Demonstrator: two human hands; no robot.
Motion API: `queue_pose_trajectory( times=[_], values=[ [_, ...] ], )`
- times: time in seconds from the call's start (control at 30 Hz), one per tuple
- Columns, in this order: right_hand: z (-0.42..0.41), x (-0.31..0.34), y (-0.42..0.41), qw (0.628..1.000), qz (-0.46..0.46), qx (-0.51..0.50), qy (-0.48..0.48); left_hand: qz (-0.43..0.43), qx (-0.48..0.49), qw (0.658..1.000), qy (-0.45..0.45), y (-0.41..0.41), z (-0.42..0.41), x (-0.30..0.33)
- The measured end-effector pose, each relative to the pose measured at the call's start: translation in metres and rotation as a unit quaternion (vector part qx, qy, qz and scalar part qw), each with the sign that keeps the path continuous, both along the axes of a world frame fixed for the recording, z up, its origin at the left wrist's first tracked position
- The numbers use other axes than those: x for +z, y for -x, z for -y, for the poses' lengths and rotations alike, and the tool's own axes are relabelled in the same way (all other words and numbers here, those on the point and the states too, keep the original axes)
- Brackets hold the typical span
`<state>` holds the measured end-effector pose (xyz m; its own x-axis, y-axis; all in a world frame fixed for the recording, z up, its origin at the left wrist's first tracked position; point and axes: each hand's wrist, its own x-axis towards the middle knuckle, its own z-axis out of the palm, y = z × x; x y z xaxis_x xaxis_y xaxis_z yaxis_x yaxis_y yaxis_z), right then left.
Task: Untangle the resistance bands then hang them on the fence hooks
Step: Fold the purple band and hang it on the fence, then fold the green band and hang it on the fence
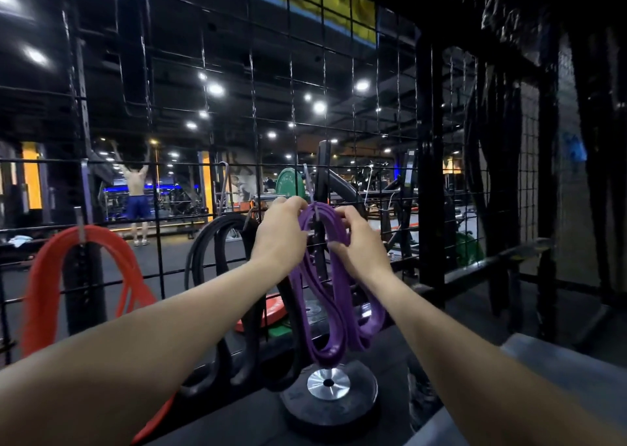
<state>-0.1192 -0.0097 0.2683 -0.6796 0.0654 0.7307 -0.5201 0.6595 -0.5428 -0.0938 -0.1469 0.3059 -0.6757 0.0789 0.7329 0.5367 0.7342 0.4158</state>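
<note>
Purple resistance bands [334, 296] hang in several loops at a metal hook [309, 182] on the black wire fence [353, 113]. My left hand [280, 231] grips the top left of the purple loops. My right hand [359, 238] pinches their top right, fingers curled round the bands. To the left, black bands [207, 252] hang from another hook, partly behind my left forearm. Red-orange bands [44, 286] hang from a hook [80, 225] at the far left.
A black weight plate [330, 398] with a silver hub lies on the floor below the purple bands. Red and green plates [271, 313] sit behind the fence. A grey bench edge [556, 360] is at the lower right. A person exercises far behind the fence.
</note>
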Motion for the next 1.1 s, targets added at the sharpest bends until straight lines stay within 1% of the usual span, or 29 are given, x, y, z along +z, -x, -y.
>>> queue_pose_trajectory(
  times=[0.07,0.13,0.2,0.23,0.3,0.37,0.43,0.5,0.57,0.63,0.8,0.9,1.0,1.1],
  values=[
    [-0.004,-0.007,-0.003,0.999,0.017,-0.033,-0.031,-0.002,-0.004,1.0,0.003,0.0,0.001,-0.003],
    [-0.009,-0.017,-0.002,0.995,0.033,-0.09,-0.03,0.001,-0.017,1.0,0.004,0.0,0.001,-0.006],
    [-0.009,-0.024,-0.003,0.992,0.057,-0.114,-0.009,0.006,-0.039,0.999,0.001,-0.002,0.001,-0.01],
    [-0.006,-0.025,-0.004,0.992,0.064,-0.104,0.0,0.006,-0.048,0.999,-0.001,-0.003,0.001,-0.013],
    [0.002,-0.027,-0.008,0.996,0.07,-0.045,0.018,0.0,-0.051,0.999,-0.016,-0.005,0.003,-0.016],
    [0.01,-0.028,-0.015,0.998,0.066,0.004,0.006,-0.006,-0.042,0.998,-0.035,-0.006,0.008,-0.017],
    [0.013,-0.03,-0.017,0.997,0.063,0.016,0.043,-0.007,-0.037,0.999,-0.03,-0.007,0.013,-0.018],
    [0.011,-0.034,-0.014,0.996,0.067,-0.012,0.061,0.004,-0.044,0.999,-0.006,-0.01,0.015,-0.022],
    [0.012,-0.036,-0.012,0.993,0.092,-0.031,0.069,0.006,-0.05,0.998,0.022,-0.011,0.013,-0.027],
    [0.012,-0.037,-0.014,0.992,0.099,-0.049,0.053,0.003,-0.05,0.998,0.043,-0.011,0.011,-0.033],
    [0.009,-0.037,-0.03,0.989,0.116,-0.084,-0.038,0.007,-0.045,0.996,0.075,-0.021,0.013,-0.05],
    [0.002,-0.042,-0.048,0.985,0.129,-0.1,-0.045,-0.009,-0.065,0.995,0.078,-0.032,0.009,-0.063],
    [-0.013,-0.055,-0.075,0.98,0.152,-0.119,-0.052,0.004,-0.097,0.991,0.091,-0.046,-0.004,-0.08],
    [-0.037,-0.078,-0.103,0.969,0.173,-0.166,-0.059,0.023,-0.142,0.985,0.093,-0.059,-0.024,-0.102]
  ],
)
